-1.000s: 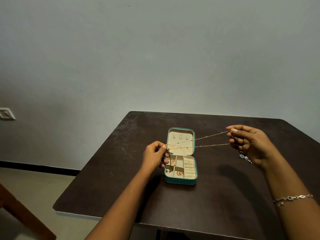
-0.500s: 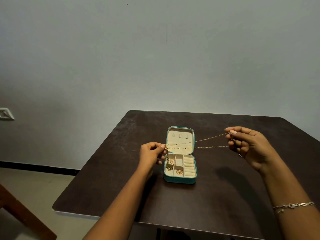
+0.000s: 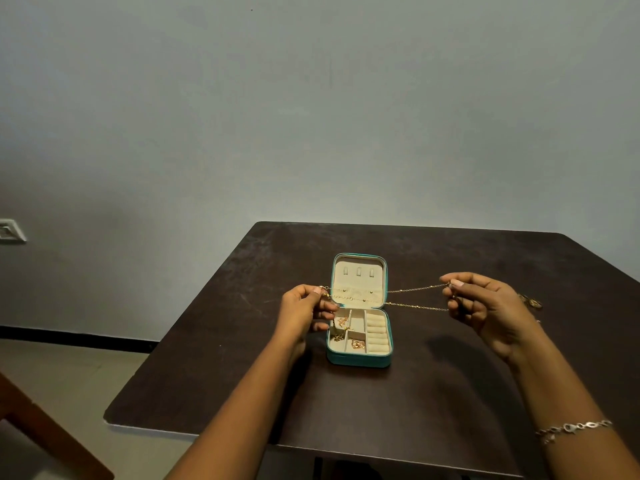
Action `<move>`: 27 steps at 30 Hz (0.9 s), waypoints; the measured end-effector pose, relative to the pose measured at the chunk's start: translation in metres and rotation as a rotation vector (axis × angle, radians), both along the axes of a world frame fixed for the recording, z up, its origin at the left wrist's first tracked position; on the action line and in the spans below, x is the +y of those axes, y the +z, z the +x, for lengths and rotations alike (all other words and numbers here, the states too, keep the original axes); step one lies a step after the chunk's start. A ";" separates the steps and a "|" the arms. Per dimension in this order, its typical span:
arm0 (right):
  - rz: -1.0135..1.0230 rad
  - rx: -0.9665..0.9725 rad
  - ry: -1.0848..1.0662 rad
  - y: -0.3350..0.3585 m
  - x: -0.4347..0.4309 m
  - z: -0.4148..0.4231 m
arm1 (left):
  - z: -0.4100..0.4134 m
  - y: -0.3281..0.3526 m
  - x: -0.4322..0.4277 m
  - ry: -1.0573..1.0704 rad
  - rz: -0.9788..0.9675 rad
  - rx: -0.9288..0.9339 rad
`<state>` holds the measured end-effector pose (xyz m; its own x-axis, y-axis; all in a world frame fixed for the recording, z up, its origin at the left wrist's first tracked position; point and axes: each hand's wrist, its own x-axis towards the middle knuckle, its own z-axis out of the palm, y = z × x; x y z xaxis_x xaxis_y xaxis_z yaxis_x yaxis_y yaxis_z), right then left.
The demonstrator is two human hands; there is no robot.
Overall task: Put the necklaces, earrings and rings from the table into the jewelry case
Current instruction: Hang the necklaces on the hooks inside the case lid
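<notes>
Case (image 3: 358, 361) lies open on the table (image 3: 415, 393). Its left compartments hold a few gold pieces (image 3: 356, 344), and the ring rolls look bare. The necklace (image 3: 417, 306) is not yet in. It hangs doubled and taut above the case, with the left hand (image 3: 304, 311) pinching one end and the right hand (image 3: 485, 306) the other. Another piece (image 3: 531, 302) lies on the table beyond the right hand. Judged partway done.

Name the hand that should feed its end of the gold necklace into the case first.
Left, probably. The left hand pinches the necklace at the edge of the open jewelry case; the right hand holds its end out past the case's side.
</notes>
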<state>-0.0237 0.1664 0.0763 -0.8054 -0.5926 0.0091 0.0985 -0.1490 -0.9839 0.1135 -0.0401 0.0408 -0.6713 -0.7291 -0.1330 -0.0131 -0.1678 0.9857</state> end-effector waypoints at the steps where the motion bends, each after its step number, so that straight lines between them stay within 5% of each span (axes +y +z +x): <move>1: 0.002 -0.008 0.000 -0.003 0.000 0.001 | 0.000 0.000 0.000 0.001 0.011 0.003; 14: 0.154 0.022 -0.053 -0.042 0.002 0.017 | 0.001 0.008 0.004 0.041 -0.027 -0.037; 27: 0.453 0.371 -0.078 -0.050 -0.030 0.026 | -0.002 0.019 0.014 0.037 -0.238 -0.059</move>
<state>0.0025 0.1367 0.0259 -0.8384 -0.5420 0.0584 -0.2588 0.3015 -0.9177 0.1117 -0.0266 0.0593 -0.6397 -0.7686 0.0077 -0.0697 0.0679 0.9952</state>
